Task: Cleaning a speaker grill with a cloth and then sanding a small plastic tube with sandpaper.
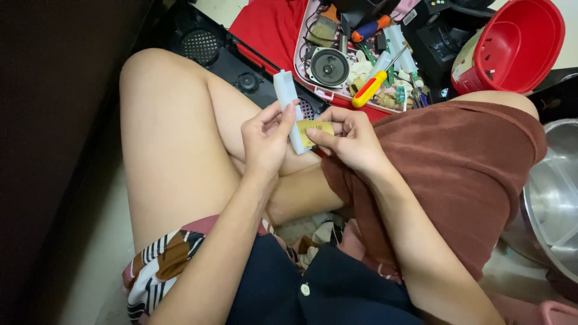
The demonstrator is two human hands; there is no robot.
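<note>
My left hand [265, 137] grips a long, narrow white plastic casing [285, 91] that points up and away from me. My right hand [351, 139] pinches a small yellowish circuit board [317, 127] against the casing's lower end. Both hands meet above my bare knees, in the middle of the view. The lower tip of the casing is hidden behind my fingers.
A pink tray [299, 53] ahead holds a round speaker [329, 67], a red-and-yellow screwdriver [369, 89] and several small parts. A red bowl [512, 47] stands at the upper right, a metal bowl [551, 198] at the right edge, a black speaker panel [201, 43] upper left.
</note>
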